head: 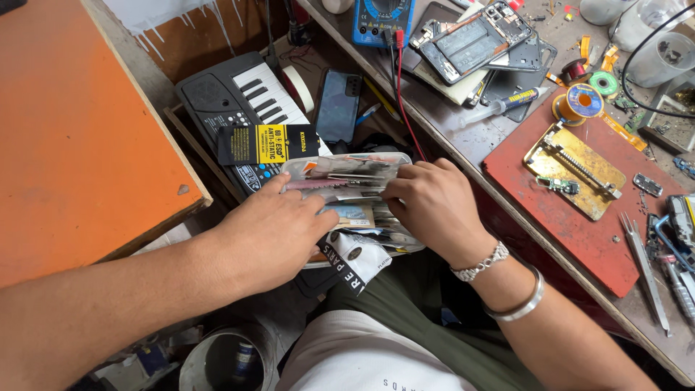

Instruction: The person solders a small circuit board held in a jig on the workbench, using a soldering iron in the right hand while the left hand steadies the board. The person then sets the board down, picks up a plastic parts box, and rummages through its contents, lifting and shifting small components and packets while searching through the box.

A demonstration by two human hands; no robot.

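Clear plastic packets (347, 177) lie stacked between both hands, left hand (271, 235) and right hand (434, 206) curled gripping them.

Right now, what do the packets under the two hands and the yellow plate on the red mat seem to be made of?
The packets look like thin clear plastic film: glossy, crinkled, contents visible through them. Both the left hand and the right hand press on them. The plate looks like metal, perhaps brass: gold-coloured, flat, scuffed and dull. The mat looks like matt rubber or silicone.

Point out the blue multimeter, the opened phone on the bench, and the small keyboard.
Blue multimeter (381, 18): head view, on its blue case beside the dial.
Opened phone (474, 40): head view, on the exposed inner board.
Small keyboard (266, 94): head view, on its white keys.
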